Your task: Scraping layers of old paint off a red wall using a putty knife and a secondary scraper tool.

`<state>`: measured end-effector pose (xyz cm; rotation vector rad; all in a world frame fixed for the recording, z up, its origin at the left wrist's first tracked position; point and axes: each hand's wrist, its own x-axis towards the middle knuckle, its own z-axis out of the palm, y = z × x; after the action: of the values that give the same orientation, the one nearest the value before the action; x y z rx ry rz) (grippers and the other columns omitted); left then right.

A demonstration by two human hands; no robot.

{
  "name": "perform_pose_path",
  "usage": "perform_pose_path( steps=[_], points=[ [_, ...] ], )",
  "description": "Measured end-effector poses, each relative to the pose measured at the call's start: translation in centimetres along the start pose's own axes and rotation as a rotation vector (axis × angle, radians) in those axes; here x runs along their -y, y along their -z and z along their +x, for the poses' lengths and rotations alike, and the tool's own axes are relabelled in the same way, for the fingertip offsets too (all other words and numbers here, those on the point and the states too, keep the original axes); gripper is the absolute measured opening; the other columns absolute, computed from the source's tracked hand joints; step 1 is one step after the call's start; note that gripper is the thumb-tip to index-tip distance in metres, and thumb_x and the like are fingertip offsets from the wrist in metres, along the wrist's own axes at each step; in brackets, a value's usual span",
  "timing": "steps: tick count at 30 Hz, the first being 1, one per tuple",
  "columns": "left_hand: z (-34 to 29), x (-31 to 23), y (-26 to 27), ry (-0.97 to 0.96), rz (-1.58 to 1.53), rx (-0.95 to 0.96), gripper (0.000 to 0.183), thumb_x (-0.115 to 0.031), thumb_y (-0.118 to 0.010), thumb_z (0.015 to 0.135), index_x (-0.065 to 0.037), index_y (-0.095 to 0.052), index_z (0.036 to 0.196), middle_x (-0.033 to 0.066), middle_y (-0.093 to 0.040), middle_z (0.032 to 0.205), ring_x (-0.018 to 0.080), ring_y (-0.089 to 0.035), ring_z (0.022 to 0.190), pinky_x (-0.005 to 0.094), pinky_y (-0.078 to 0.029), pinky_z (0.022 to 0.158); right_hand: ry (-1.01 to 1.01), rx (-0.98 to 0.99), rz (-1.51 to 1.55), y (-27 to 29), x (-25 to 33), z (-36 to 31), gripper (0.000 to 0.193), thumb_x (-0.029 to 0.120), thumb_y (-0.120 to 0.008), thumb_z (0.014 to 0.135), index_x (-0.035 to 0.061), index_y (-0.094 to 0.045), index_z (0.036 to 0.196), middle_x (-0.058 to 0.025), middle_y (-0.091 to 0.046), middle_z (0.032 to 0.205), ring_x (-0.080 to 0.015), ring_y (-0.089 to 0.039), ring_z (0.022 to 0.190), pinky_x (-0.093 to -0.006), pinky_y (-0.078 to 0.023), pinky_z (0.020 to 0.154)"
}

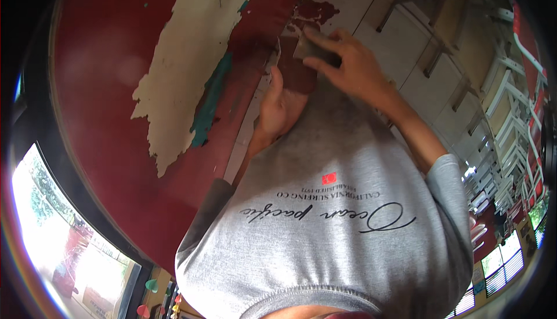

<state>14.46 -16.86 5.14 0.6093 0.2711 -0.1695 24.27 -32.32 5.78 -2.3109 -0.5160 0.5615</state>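
In my left hand (277, 107) lies a reddish-brown rectangular sheet (297, 72), which looks like sandpaper; the thumb stands up along its left edge and the other fingers are mostly hidden beneath. My right hand (354, 64) pinches a flat, dark grey-brown block (318, 51) between thumb and fingers. The block overlaps the sheet's upper right part; whether they touch, I cannot tell. To the left rises a dark red painted wall (110, 58) with a large, ragged beige patch (185, 64). Teal paint (212, 101) shows along the patch's right edge.
Red paint flakes (316, 10) lie on the pale tiled floor (371, 6) near the wall. Wooden-topped furniture (473, 35) with legs stands to the right, beside stacked white-framed chairs (516, 110). A bright window (64, 243) opens at lower left, with colourful hanging decorations (148, 296) nearby.
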Motion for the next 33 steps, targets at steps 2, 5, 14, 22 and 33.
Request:
perform_pose_path(
  steps=[2, 5, 14, 22, 33],
  points=[
    [1.0, 0.0, 0.5, -0.008, 0.001, 0.069, 0.072, -0.053, -0.031, 0.103, -0.004, -0.018, 0.153, 0.0134, -0.041, 0.147, 0.0262, -0.045, 0.129, 0.0425, -0.032, 0.108, 0.091, -0.018, 0.021, 0.8, 1.4, -1.0, 0.054, 0.042, -0.072, 0.084, 0.0210, -0.061, 0.133, -0.0151, -0.061, 0.106, -0.0315, -0.062, 0.088, -0.0388, -0.050, 0.079],
    [0.0, -0.9, -0.5, 0.009, 0.007, 0.034, 0.067, -0.051, -0.027, 0.104, -0.005, -0.020, 0.152, 0.0105, -0.039, 0.148, 0.0237, -0.037, 0.135, 0.0427, -0.026, 0.113, 0.093, -0.024, 0.063, 0.0, 0.4, -0.9, 0.055, 0.041, -0.073, 0.083, 0.0209, -0.060, 0.133, -0.0158, -0.061, 0.105, -0.0319, -0.062, 0.087, -0.0391, -0.050, 0.079],
    [0.5, -1.3, -0.8, 0.043, 0.048, 0.045, 0.076, -0.056, -0.029, 0.102, -0.004, -0.013, 0.154, 0.0093, -0.030, 0.155, 0.0263, -0.034, 0.140, 0.0440, -0.026, 0.114, 0.157, -0.006, 0.073, 1.3, 1.5, -1.7, 0.057, 0.040, -0.074, 0.082, 0.0212, -0.060, 0.133, -0.0163, -0.060, 0.102, -0.0309, -0.061, 0.082, -0.0381, -0.050, 0.075],
    [1.1, -1.7, -0.8, 0.108, -0.018, 0.083, 0.070, -0.054, -0.023, 0.103, -0.010, -0.014, 0.155, 0.0100, -0.026, 0.157, 0.0280, -0.029, 0.143, 0.0492, -0.022, 0.116, 0.294, 0.036, 0.008, 2.0, 2.4, -2.2, 0.053, 0.039, -0.070, 0.086, 0.0206, -0.059, 0.135, -0.0146, -0.059, 0.095, -0.0293, -0.061, 0.077, -0.0380, -0.050, 0.071],
    [0.9, -2.3, -1.3, 0.056, 0.062, 0.113, 0.069, -0.051, -0.025, 0.104, -0.004, -0.019, 0.153, 0.0115, -0.028, 0.157, 0.0280, -0.032, 0.141, 0.0450, -0.029, 0.114, 0.247, 0.223, -0.212, 2.9, 3.9, -3.7, 0.063, 0.053, -0.061, 0.088, 0.0230, -0.050, 0.141, -0.0184, -0.056, 0.107, -0.0335, -0.064, 0.081, -0.0399, -0.053, 0.075]
  ],
)
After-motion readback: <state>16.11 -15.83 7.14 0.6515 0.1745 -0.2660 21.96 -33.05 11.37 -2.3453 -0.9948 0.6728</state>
